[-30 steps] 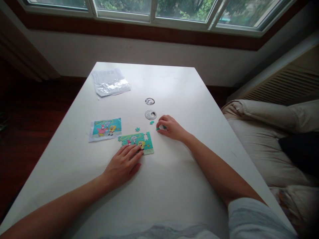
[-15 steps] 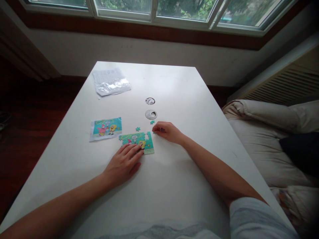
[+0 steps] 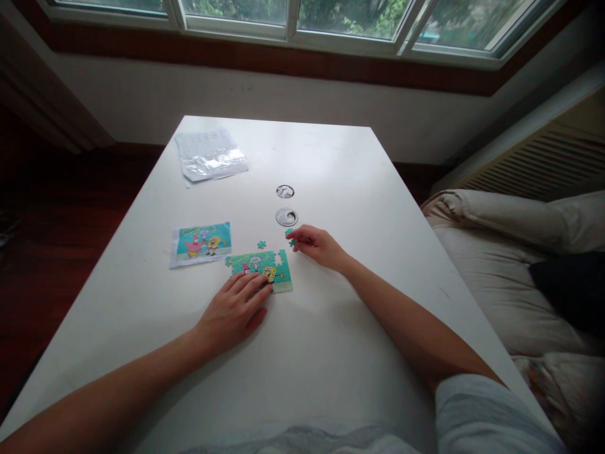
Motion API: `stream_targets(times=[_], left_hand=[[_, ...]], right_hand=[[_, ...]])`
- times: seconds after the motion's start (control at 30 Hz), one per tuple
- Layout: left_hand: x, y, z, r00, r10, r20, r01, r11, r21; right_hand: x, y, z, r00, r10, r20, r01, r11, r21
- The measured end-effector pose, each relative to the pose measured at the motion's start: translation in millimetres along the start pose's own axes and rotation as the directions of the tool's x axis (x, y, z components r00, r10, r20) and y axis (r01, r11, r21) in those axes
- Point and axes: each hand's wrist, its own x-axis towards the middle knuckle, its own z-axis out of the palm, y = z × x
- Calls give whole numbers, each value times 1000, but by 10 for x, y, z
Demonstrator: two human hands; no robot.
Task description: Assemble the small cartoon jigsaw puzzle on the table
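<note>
A small, partly assembled cartoon jigsaw puzzle (image 3: pixel 261 265) lies flat on the white table (image 3: pixel 331 340). My left hand (image 3: pixel 232 313) rests flat with spread fingers, its fingertips on the puzzle's near edge. My right hand (image 3: pixel 316 243) is just right of the puzzle's top corner, fingers pinched on a teal puzzle piece (image 3: pixel 292 241). Two loose teal pieces lie close by, one piece (image 3: pixel 261 244) above the puzzle and another piece (image 3: pixel 288 232) by my right fingertips.
A reference picture card (image 3: pixel 201 243) lies left of the puzzle. Two round metal lids (image 3: pixel 286 217) sit behind it, and a clear plastic bag on paper (image 3: pixel 208 156) is at the far left. A cushioned seat (image 3: pixel 515 277) runs along the right side.
My right hand has slid left towards the puzzle's upper right corner with the teal piece pinched in it. My left hand has stayed on the puzzle.
</note>
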Motion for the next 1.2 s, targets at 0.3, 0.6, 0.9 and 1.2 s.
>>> stream_targets(times=[0.3, 0.6, 0.9, 1.2], left_hand=[[0, -6, 15, 1000, 3, -6, -3, 1000, 1], [5, -13, 8, 1000, 5, -3, -5, 1000, -13], [16, -11, 5, 1000, 9, -4, -9, 1000, 1], [12, -16, 20, 1000, 3, -3, -3, 1000, -11]], right_hand=[[19, 7, 5, 987, 162, -8, -159, 976, 151], [24, -26, 24, 991, 131, -31, -122, 973, 197], [-3, -87, 32, 994, 101, -49, -100, 994, 36], [11, -43, 78, 988, 144, -55, -126, 963, 240]])
